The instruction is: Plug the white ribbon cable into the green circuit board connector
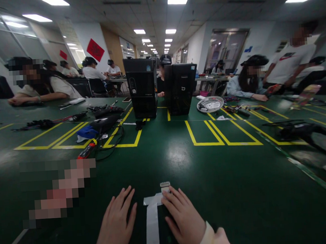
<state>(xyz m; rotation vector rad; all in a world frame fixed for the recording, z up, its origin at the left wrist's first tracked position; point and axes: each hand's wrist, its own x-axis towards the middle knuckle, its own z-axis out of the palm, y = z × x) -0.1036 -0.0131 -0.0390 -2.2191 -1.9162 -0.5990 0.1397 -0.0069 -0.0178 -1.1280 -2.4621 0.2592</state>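
A white flat ribbon cable (152, 227) lies on the green table (225, 195) between my hands. Its near end is blue, it bends sideways at the far part, and a small pale connector (165, 185) sits at that far end. My right hand (185, 218) rests palm down, fingers stretched out, with the fingertips at the bent part just below the connector. To the left of the cable, my left hand (116, 220) lies flat on the table with fingers apart, holding nothing and not touching the cable.
Two black computer towers (141, 88) (181, 89) stand ahead. A white round fan grille (210, 104) is to their right. Dark cables and a blue item (86, 133) lie front left, near a red-and-black tool handle (86, 150). A black frame (301, 130) is at right. People sit around.
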